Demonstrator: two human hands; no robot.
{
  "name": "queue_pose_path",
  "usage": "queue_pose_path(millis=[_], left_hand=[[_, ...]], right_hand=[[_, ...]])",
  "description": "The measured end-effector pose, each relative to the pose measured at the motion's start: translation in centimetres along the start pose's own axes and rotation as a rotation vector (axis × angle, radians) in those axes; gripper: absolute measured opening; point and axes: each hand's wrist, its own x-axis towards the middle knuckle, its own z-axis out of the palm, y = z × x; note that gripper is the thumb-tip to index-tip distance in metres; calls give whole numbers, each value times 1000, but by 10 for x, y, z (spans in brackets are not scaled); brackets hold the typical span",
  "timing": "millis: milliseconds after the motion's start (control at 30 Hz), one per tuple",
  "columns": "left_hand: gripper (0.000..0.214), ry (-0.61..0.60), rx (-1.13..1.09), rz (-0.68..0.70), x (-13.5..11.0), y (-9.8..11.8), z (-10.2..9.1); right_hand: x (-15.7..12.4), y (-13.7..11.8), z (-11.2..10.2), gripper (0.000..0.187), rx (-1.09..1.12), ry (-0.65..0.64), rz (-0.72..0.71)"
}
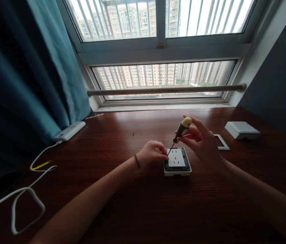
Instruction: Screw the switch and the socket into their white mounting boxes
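Note:
A wall socket (176, 158) with a white face and dark surrounding frame lies face up on a white box base on the desk. My right hand (200, 139) grips a screwdriver (182, 129) with a black and yellow handle, tilted so its shaft runs down to the socket's left side. Close to that tip, my left hand (155, 151) has its fingers pinched together at the socket's left edge. Whatever sits between those fingertips is hidden or too small to name.
A tiny screw-like piece (133, 133) lies on the brown desk (122, 189). To the right are a white frame (224, 143), partly behind my right hand, and a white box (242, 130). A white power strip (69, 131), its cable (32, 193) and a yellow strip (42, 165) lie left.

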Motion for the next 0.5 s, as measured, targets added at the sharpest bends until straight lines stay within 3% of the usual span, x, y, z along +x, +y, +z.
queue_pose_path(millis=[500], left_hand=[[20,-88,-134,-188,0,-11,2]], right_hand=[[0,0,3,61,-62,-68,-41]])
